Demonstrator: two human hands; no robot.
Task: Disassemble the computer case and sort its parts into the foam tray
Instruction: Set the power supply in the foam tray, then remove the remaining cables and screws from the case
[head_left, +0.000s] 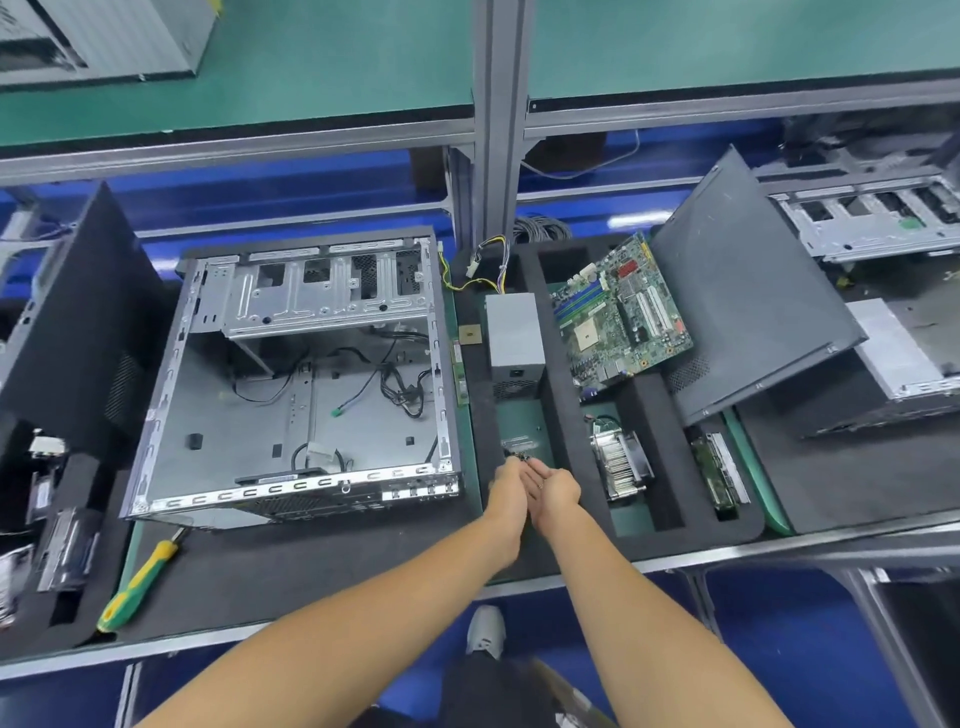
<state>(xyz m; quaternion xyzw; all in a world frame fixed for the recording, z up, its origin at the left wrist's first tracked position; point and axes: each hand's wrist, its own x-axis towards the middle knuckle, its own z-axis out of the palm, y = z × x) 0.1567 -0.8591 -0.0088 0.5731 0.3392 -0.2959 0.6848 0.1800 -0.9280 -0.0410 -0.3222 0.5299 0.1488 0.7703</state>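
Just beyond the fingers, in the foam tray (566, 364), sit the power supply (514, 332), motherboard (623, 317), heatsink (621, 462) and a drive (719, 475), so sorting looks well advanced. The left hand (511, 480) and right hand (553, 488) meet over a tray pocket, cupped round small parts too small to identify; whether they grip them I cannot tell. Left of them on the table, the computer case (296, 374) lies open, stripped to loose cables and its drive cage, which seem to be what remains.

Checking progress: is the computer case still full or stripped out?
Mostly stripped. The computer case lies open with a bare metal floor and only loose cables inside; the motherboard already sits in the foam tray.
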